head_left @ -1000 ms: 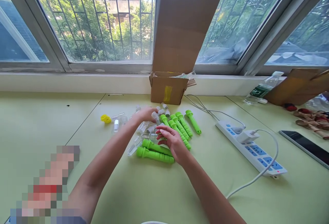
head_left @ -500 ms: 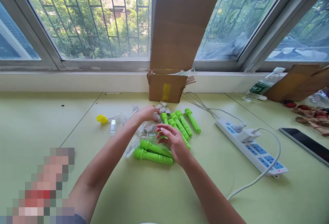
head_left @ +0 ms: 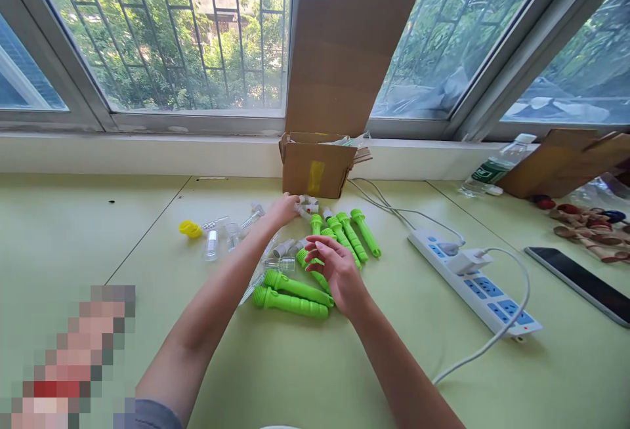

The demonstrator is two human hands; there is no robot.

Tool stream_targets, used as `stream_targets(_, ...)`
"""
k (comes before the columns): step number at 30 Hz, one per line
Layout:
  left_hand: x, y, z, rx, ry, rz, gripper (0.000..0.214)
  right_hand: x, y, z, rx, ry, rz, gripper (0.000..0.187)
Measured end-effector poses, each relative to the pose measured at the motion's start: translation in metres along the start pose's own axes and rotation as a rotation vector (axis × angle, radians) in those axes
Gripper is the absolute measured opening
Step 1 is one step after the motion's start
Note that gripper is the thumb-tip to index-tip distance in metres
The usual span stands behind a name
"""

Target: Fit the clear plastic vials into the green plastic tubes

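My left hand [head_left: 284, 210] reaches to the small white-and-grey cylinders [head_left: 311, 208] in front of the cardboard box. Its fingers are drawn together at these pieces, and what lies between the fingertips is hidden. Loosely curled and apart, the fingers of my right hand [head_left: 339, 275] hover over the green ridged handles with threaded ends [head_left: 290, 303], holding nothing. More green handles [head_left: 365, 232] lie just beyond it. Under and beside my left forearm are several clear plastic tubes [head_left: 211, 245] and more grey-white cylinders [head_left: 283, 248]. A yellow plastic piece [head_left: 189, 229] lies at their left.
An open cardboard box [head_left: 298, 170] stands against the sill. To the right are a power strip [head_left: 472, 285] with white cables, a phone [head_left: 578, 281], a water bottle [head_left: 497, 166] and wooden toys [head_left: 585, 232]. A pixelated patch covers the lower left.
My left hand has moved slightly farther out, toward the box and the small cylinders. My right hand stays over the green handles, nearly unmoved. The view has shifted slightly.
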State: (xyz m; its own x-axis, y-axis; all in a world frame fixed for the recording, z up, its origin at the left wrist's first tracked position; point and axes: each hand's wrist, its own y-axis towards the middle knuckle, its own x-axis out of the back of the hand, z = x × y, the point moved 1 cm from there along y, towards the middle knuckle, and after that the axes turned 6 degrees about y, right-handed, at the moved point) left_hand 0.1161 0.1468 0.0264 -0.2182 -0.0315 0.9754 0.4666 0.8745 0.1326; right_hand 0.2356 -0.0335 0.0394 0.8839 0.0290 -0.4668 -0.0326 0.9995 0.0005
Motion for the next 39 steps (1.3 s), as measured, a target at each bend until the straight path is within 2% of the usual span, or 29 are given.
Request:
stream_targets(3,0.004,-0.008,-0.002,0.017,-0.026,-0.032,0.046,0.0,0.0,0.0,0.001,-0.002,-0.003,0.023)
stream_targets(6,0.019,-0.022,-0.002,-0.064,-0.064,-0.02,0.049,0.0,-0.001,0.0,0.007,-0.006,-0.003,0.024)
stream_targets(7,0.025,-0.028,-0.002,-0.109,-0.077,0.019,0.048,0.0,-0.001,-0.001,0.008,-0.009,0.001,0.024)
stream_targets(11,0.042,-0.051,-0.007,-0.192,-0.081,0.323,0.047,-0.003,0.0,-0.002,-0.001,-0.021,0.021,0.023)
stream_targets(13,0.045,-0.06,-0.012,-0.216,-0.037,0.366,0.049,-0.003,0.0,-0.002,-0.007,-0.028,0.025,0.022)
stream_targets(16,0.042,-0.067,-0.019,-0.25,0.019,0.372,0.05,-0.003,0.0,-0.002,-0.015,-0.034,0.019,0.023)
stream_targets(20,0.035,-0.066,-0.024,-0.226,0.063,0.39,0.05,-0.002,0.001,-0.003,-0.018,-0.028,0.019,0.023)
stream_targets(24,0.033,-0.064,-0.024,-0.233,0.091,0.375,0.042,-0.001,0.001,-0.004,-0.012,-0.029,0.021,0.023)
stream_targets(33,0.029,-0.044,-0.003,-0.118,0.122,0.268,0.034,-0.001,0.0,-0.002,-0.006,-0.016,0.018,0.021)
stream_targets(35,0.029,-0.042,-0.001,-0.12,0.106,0.287,0.039,-0.001,0.0,-0.001,-0.003,-0.012,0.018,0.021)
stream_targets(39,0.03,-0.043,-0.003,-0.099,0.08,0.323,0.07,-0.001,0.001,0.001,-0.007,-0.018,0.015,0.021)
